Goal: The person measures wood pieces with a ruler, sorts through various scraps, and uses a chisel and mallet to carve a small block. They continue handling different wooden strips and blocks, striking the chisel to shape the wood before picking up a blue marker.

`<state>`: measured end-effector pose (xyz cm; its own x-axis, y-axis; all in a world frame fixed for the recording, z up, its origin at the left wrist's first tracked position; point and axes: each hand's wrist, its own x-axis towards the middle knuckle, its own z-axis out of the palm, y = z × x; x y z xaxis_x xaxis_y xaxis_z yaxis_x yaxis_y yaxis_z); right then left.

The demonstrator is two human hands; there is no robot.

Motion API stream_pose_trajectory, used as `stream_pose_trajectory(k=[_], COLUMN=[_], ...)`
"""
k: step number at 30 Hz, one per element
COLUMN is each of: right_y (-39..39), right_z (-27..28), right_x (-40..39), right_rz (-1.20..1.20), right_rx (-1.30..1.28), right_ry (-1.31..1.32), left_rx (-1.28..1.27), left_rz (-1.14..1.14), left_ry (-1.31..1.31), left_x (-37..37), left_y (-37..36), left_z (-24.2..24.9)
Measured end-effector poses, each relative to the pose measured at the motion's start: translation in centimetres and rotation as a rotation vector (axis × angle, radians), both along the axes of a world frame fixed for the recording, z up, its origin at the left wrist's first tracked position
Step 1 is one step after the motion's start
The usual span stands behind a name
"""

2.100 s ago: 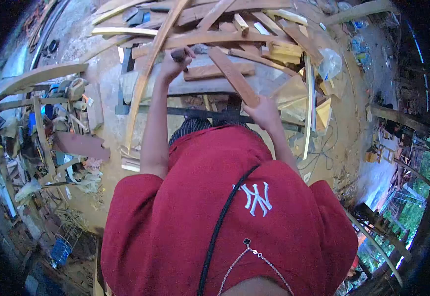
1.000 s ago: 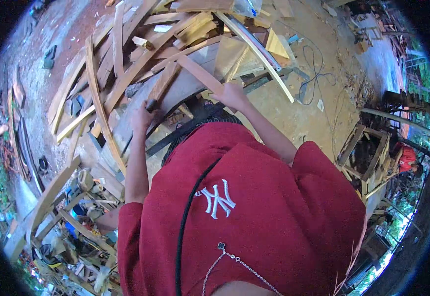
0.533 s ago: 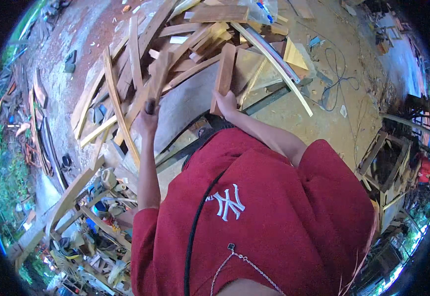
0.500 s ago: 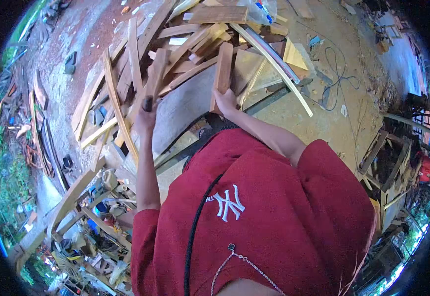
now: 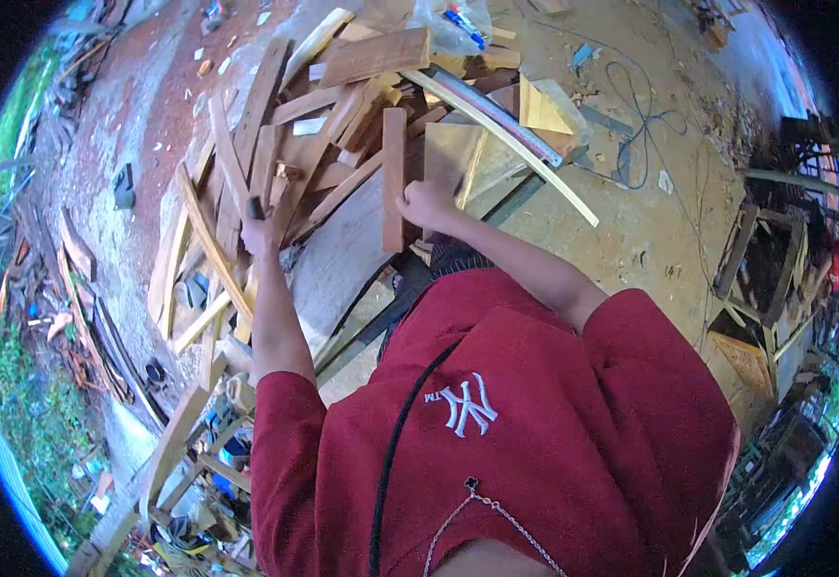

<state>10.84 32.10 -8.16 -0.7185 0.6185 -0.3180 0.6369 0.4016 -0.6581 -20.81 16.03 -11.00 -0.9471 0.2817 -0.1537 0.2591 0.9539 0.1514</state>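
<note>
On the left, my left hand is closed round a short dark object, and only its upper end shows above the fingers. My right hand grips the right side of a reddish-brown wooden block, which stands out lengthwise in front of me. Under and beyond both hands lies a pile of wooden strips and offcuts. A grey curved board lies between my forearms.
A pale curved strip lies at the pile's right, beside a plastic bag with blue and red items. A dark cord loops on the floor. Wooden frames stand at right, and mixed scrap is at lower left.
The block in my right hand has moved left and a little lower in view. My left hand has moved left and slightly down with the dark object. The whole view has shifted a little.
</note>
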Motion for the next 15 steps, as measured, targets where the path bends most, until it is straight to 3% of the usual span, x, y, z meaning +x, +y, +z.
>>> stream_pose_trajectory(k=[1,3,5,6,7,8,9,12,13,15], right_y=[0.9,4.1,7.4,9.6,11.4,13.6,15.3,17.6,18.1,18.8], right_z=[0.8,3.3,-0.4,2.5,4.5,1.5,1.1,-3.4,-2.9,-1.4], right_x=[0.7,3.4,7.4,10.0,11.6,14.7,16.6,20.4,20.5,20.3], right_rz=[-0.077,-0.230,-0.509,-0.514,-0.669,-0.553,-0.501,-0.476,-0.456,-0.484], right_rx=[0.023,-0.055,0.040,0.471,0.331,0.712,0.771,0.766,0.406,0.280], right_ry=[0.029,0.035,0.524,0.138,0.032,-0.101,-0.242,-0.286,-0.317,-0.359], left_rx=[0.002,0.100,0.175,0.252,0.280,0.307,0.313,0.423,0.449,0.614], left_rz=[0.067,0.033,-0.022,-0.072,-0.106,-0.138,-0.187,-0.254,-0.268,-0.334], left_ry=[-0.029,0.021,0.048,0.034,0.035,0.039,0.066,0.000,0.069,-0.013], left_x=[1.1,-1.0,-0.9,-0.3,1.3,2.9,3.4,5.1,6.7,9.2], left_y=[0.7,-0.3,-0.8,-0.8,-0.3,0.1,-0.1,-1.5,-1.7,-2.2], left_z=[1.7,-1.8,-2.7,-2.6,-0.9,0.8,0.6,0.7,1.5,3.0])
